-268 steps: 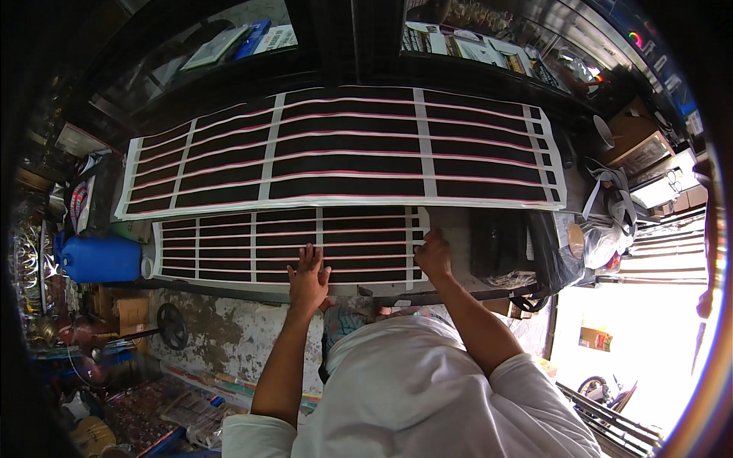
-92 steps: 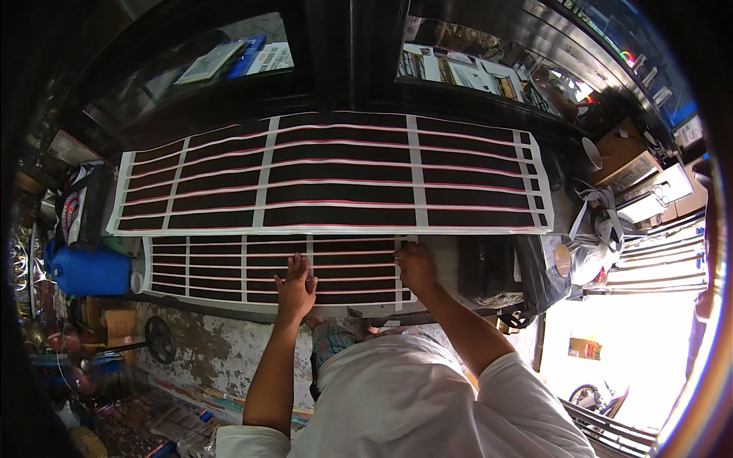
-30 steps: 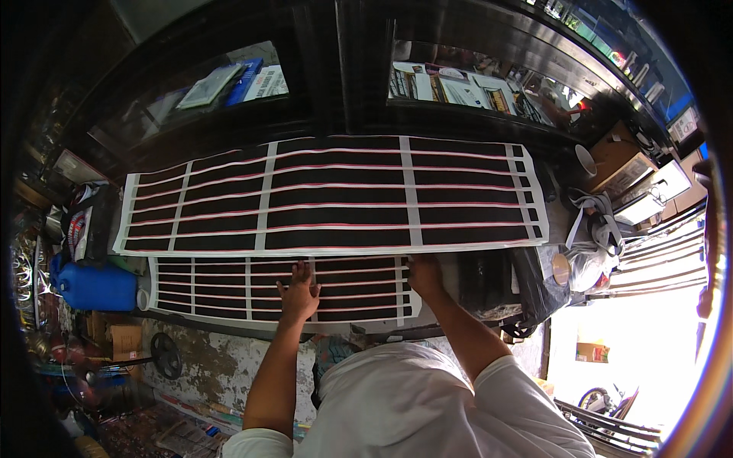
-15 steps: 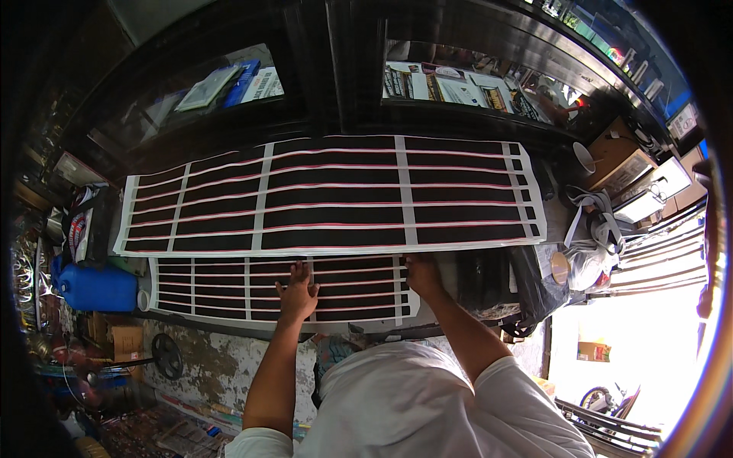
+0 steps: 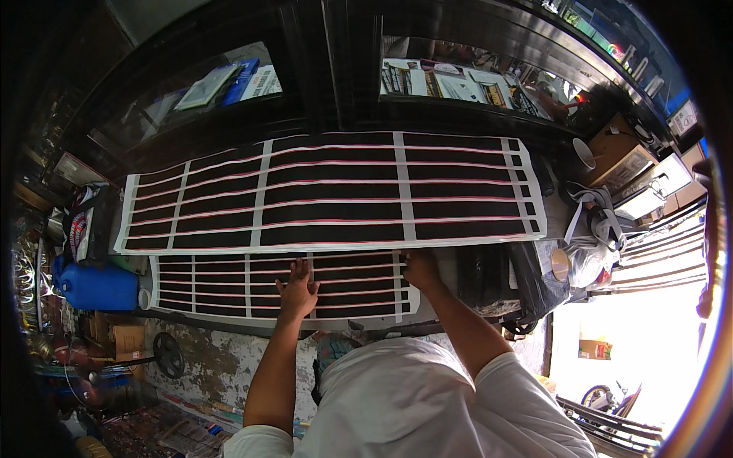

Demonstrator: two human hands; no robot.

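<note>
My left hand [image 5: 299, 291] lies flat with fingers spread on the nearer printed sheet [image 5: 221, 290], which has black panels divided by white and reddish lines and pale cross strips. At that sheet's upper right edge, my right hand [image 5: 421, 270] has its fingers curled in against the pale border. Whatever its fingertips pinch, if anything, is too small and dark to make out. Just beyond both hands, a larger sheet [image 5: 336, 197] of the same striped pattern stretches across the table, its near edge overlapping the far side of the nearer one.
A blue plastic jerrycan [image 5: 99, 286] stands left of the sheets. On the right are black plastic wrapping [image 5: 538, 278], grey straps [image 5: 599, 217] and a white cup [image 5: 583, 153]. A dark glass-fronted cabinet [image 5: 328, 69] rises behind the table.
</note>
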